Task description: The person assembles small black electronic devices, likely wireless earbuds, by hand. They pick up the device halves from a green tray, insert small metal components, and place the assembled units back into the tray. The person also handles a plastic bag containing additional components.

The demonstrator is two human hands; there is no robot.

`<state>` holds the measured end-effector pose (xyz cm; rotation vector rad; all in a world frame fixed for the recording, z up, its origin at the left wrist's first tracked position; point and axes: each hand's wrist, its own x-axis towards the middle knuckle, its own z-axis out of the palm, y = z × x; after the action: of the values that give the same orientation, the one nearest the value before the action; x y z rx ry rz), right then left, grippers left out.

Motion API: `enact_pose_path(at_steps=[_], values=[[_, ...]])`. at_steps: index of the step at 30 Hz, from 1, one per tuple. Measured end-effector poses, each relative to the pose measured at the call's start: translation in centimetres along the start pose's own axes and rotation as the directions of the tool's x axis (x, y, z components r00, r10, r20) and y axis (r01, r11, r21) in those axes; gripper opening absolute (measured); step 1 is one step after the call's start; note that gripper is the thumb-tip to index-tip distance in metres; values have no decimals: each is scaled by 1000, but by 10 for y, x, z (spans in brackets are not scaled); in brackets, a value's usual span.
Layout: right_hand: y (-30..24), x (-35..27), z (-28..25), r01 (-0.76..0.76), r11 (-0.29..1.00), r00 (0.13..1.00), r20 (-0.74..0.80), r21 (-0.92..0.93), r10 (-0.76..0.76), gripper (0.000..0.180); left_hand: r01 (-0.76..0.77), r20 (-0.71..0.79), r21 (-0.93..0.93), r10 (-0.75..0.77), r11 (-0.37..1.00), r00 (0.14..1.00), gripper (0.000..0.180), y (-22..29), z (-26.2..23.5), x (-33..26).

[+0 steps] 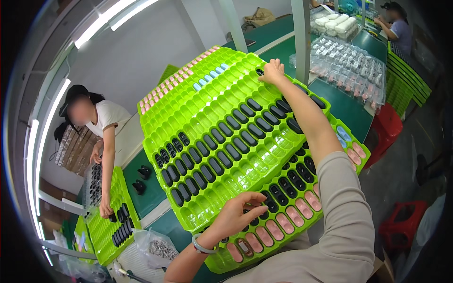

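A large bright green moulded tray (264,162) lies before me, its rows of pockets partly filled with dark oval casings (232,152). At the tray's far right, my right hand (274,72) is closed, thumb and fingers at a small black oval casing (259,72); the palm hides part of the grip. My left hand (240,211) hovers over the near edge, fingers curved and apart from the thumb, with nothing visible in it. Beneath is a lower green tray (214,264) holding pink oval casings (275,229) and black ones with small openings (296,180).
Farther back, another green tray holds pink pieces (165,88) and light-blue pieces (211,77). At left a co-worker's hand (106,207) reaches into a smaller green tray (106,245). A bag of metal parts (160,249) lies nearby. A metal post (302,42) and red stools (384,134) stand right.
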<state>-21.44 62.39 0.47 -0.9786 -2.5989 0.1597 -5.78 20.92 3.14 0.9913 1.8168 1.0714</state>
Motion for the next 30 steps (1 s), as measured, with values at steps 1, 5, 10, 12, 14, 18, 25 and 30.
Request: enact_pose_path(at_steps=[1, 5, 10, 12, 14, 18, 25, 30], values=[[6, 4, 9, -2, 1000, 999, -54, 8, 2, 53, -3, -10, 2, 3, 1000, 1000, 30, -1, -2, 10], [11, 6, 16, -64, 988, 976, -199, 138, 91, 42, 5, -97, -42, -9, 999, 995, 28, -2, -7, 36], [1, -40, -36, 292, 778, 939, -322, 556, -122, 29, -150, -375, -139, 88, 979, 923, 45, 3, -6, 42], [-25, -116, -91, 375, 592, 924, -238, 714, -298, 33, -268, -523, -154, 151, 951, 839, 53, 1, -6, 30], [-50, -196, -128, 294, 466, 879, -45, 835, -474, 30, -348, -634, -114, 202, 930, 746, 60, -2, -6, 5], [-59, -317, -162, 146, 355, 785, 109, 924, -610, 29, -554, -607, -45, 418, 831, 676, 60, -14, 7, -47], [-86, -422, -138, 139, 359, 691, 170, 923, -702, 36, -519, -590, -195, 323, 832, 740, 41, -58, 31, -129], [-111, -464, -124, -116, 339, 715, 315, 934, -624, 39, -440, -625, -118, 278, 890, 730, 31, -74, 37, -169]])
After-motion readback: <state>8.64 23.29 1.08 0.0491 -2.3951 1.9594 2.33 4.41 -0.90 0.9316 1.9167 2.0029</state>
